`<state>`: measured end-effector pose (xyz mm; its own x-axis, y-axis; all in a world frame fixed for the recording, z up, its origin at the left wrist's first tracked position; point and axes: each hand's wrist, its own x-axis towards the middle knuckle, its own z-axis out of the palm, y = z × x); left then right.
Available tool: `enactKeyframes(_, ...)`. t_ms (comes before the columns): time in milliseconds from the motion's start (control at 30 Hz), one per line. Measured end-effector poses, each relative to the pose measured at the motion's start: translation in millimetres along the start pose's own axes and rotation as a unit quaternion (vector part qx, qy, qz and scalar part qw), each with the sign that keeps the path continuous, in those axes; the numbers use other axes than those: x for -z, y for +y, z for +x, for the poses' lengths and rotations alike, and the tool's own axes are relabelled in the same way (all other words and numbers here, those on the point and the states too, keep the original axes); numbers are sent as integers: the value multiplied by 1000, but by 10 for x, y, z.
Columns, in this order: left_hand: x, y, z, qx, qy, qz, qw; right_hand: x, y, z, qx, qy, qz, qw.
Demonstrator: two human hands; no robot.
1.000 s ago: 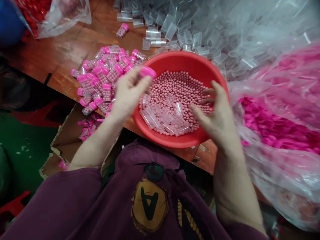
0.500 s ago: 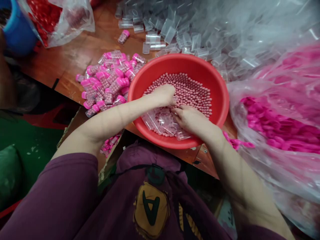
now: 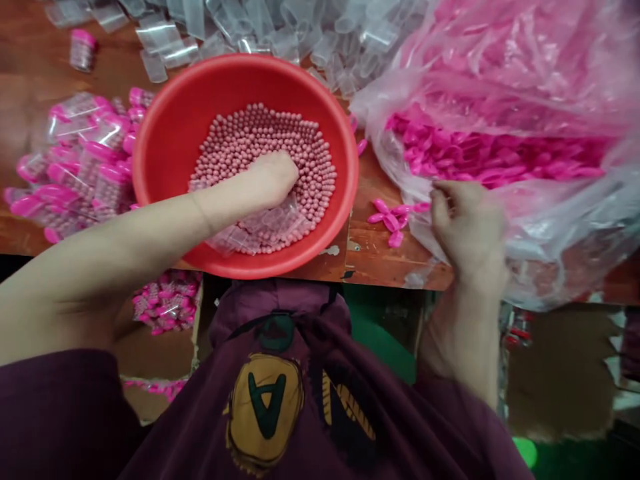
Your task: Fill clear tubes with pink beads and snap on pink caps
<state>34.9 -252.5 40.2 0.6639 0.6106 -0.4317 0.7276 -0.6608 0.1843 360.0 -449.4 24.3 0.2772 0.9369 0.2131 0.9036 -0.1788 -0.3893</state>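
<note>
Right hand (image 3: 467, 233) has left the red basin (image 3: 170, 133), pinching the plastic bag (image 3: 545, 227); left hand (image 3: 270, 180) curled among pink beads (image 3: 260, 130).

At 11 o'clock, a smooth, glossy red plastic basin (image 3: 165, 140) holds matt pink beads (image 3: 260, 130). At 12 o'clock lie shiny clear plastic tubes (image 3: 280, 33). At 2 o'clock is a thin, crinkled, glossy plastic bag (image 3: 500, 67). At 3 o'clock, a varnished wooden tabletop (image 3: 390, 260) looks worn. At 8 o'clock is a matt cloth sleeve (image 3: 50, 413).
</note>
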Motion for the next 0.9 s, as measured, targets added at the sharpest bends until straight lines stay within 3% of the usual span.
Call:
enactKeyframes(100, 12, 207, 98, 2, 14, -36, 999, -356, -23, -86, 26, -70, -55, 996)
enactKeyframes(200, 10, 230, 183, 8, 27, -81, 996, -617, -212, -40, 13, -110, -104, 988)
enactKeyframes(300, 50, 46, 181, 9, 41, -159, 986, -614, -305, 71, 15, -120, -86, 989)
enactKeyframes(367, 103, -125, 74, -19, 91, -255, 963, -532, -299, 177, -1, -82, -37, 996)
enactKeyframes(433, 149, -264, -119, -53, 133, -390, 909, -464, -317, 321, -53, 10, 78, 996)
enactKeyframes(533, 150, -330, -467, -84, 118, -617, 774, -447, -561, 577, -69, 117, 310, 941)
enactKeyframes(633, 65, -259, -735, -84, 74, -774, 623, -502, -1087, 784, -4, 136, 473, 870)
enactKeyframes(700, -10, -189, -839, -68, 62, -832, 547, -552, -1484, 840, 25, 125, 512, 850)
enactKeyframes(800, -107, -103, -925, -50, 72, -871, 484, -622, -1947, 787, 60, 107, 482, 868)
enactKeyframes(900, -164, -60, -986, -35, 104, -884, 455, -659, -2151, 656, 131, 77, 431, 890)
